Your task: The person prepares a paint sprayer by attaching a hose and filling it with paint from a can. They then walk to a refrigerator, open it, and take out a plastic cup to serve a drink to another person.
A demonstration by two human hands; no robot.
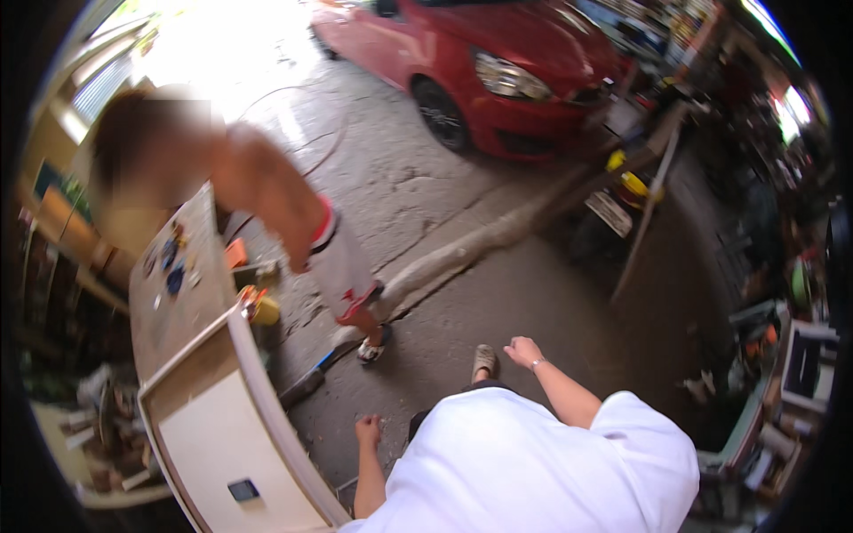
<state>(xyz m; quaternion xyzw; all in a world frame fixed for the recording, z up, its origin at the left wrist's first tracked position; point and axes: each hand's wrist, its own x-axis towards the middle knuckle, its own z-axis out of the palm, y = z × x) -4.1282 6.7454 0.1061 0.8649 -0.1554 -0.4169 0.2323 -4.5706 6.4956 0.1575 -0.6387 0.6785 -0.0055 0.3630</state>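
Note:
My left hand [368, 430] hangs beside the long edge of a white-topped workbench [259, 382], fingers loosely curled and nothing visible in them. On the bench's pale panel, nearest that hand, lies a dark phone [243, 489]. My right hand [522, 352], with a watch [537, 362] at the wrist, is held over the concrete floor, its fingers also curled and no object showing. It touches nothing. One of my shoes [484, 360] shows just left of it.
A person [275, 200] in light shorts stands at the bench's far end, near small tools [174, 275] and a yellow container [264, 308]. A raised concrete ridge [462, 253] crosses the floor. Beyond is a red car [524, 80]; clutter and a leaning pole [649, 213] stand right.

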